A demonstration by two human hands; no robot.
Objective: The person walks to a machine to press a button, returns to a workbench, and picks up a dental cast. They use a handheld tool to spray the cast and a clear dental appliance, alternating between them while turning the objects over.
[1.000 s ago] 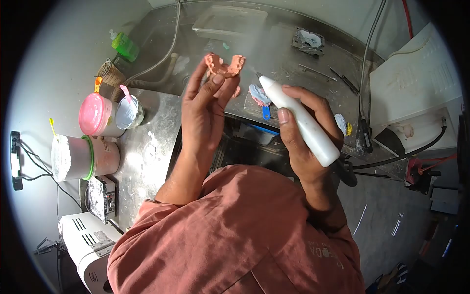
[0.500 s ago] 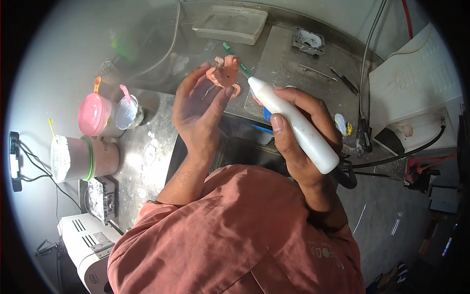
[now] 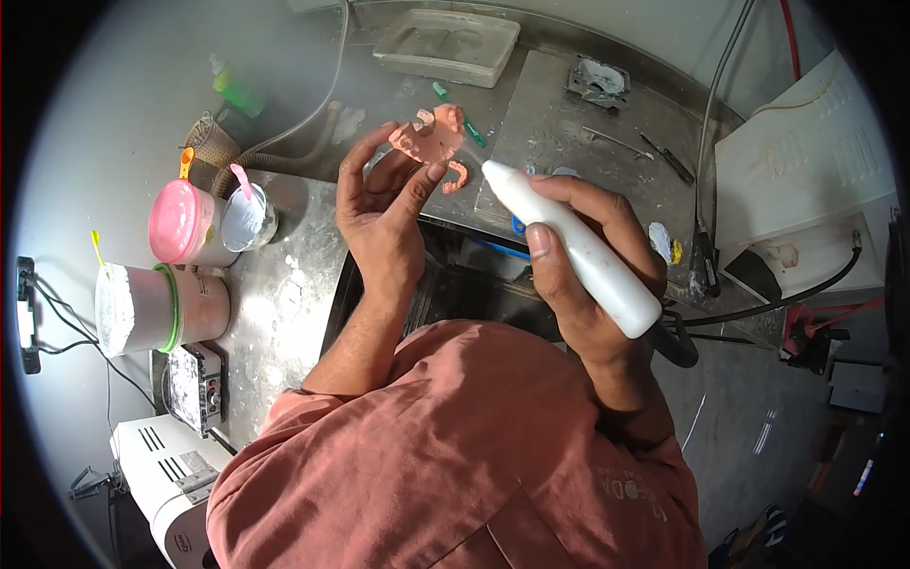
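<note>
In my left hand (image 3: pixel 389 204) is an orange-pink dental cast (image 3: pixel 431 137), gripped at its lower edge between thumb and fingers. My right hand (image 3: pixel 592 256) wraps round a white steam handpiece (image 3: pixel 569 242) whose tapered nozzle points up and left at the cast. A small gap separates the nozzle from the cast, and pale mist shows there. A smaller orange-pink arch-shaped piece (image 3: pixel 456 177) shows just below the cast. Behind the cast, a green stick-like tool (image 3: pixel 473 132) lies on the metal bench.
A clear plastic tray (image 3: pixel 445 47) stands at the back. Pink-lidded tub (image 3: pixel 180 218), metal-grey bowl (image 3: pixel 248 216) and white bucket (image 3: pixel 133 308) stand left. Slim tools (image 3: pixel 668 158) and a plaster-smeared block (image 3: pixel 599 82) lie right. A black hose (image 3: pixel 678 343) trails from the handpiece.
The cast has tilted in my left hand and shifted slightly left. The handpiece remains nearly in place. Mist has thinned at the left, so the green bottle and ribbed hose show more clearly.
</note>
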